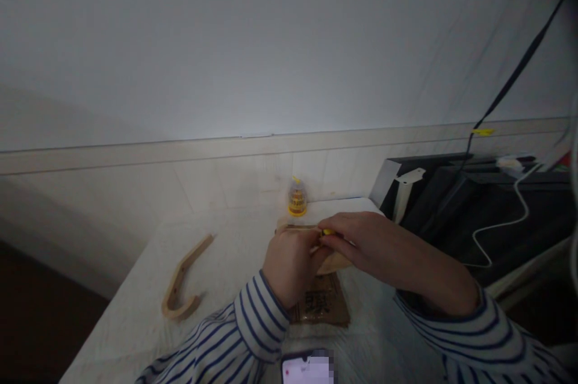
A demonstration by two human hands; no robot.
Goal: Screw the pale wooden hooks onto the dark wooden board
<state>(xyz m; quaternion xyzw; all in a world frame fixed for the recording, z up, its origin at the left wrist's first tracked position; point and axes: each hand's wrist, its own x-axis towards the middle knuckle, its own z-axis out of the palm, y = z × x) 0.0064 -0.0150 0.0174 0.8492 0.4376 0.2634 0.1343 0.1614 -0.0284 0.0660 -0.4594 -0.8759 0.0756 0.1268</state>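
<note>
Landmark for all positions: the brown packet, lying flat with dark printed characters on its face. Both hands are above its far part.

Right hand: fingers and thumb pinched together, no visible gap, holding a small yellow piece. The far end of this piece is hidden.

Left hand: fingers curled closed around a pale wooden piece, which shows below the right hand, over the packet's far part. The exact contact is partly covered by the hands. Both wrists carry striped sleeves.

Left of the packet, and well apart from it, a wooden hook lies on the white-covered worktop, its curved end nearest the person. Beyond the packet, near the wall, a clear container with a yellow base stands upright. On the packet's near side lies a phone, screen lit, partly out of frame. Dark panels lean to the packet's right.
</note>
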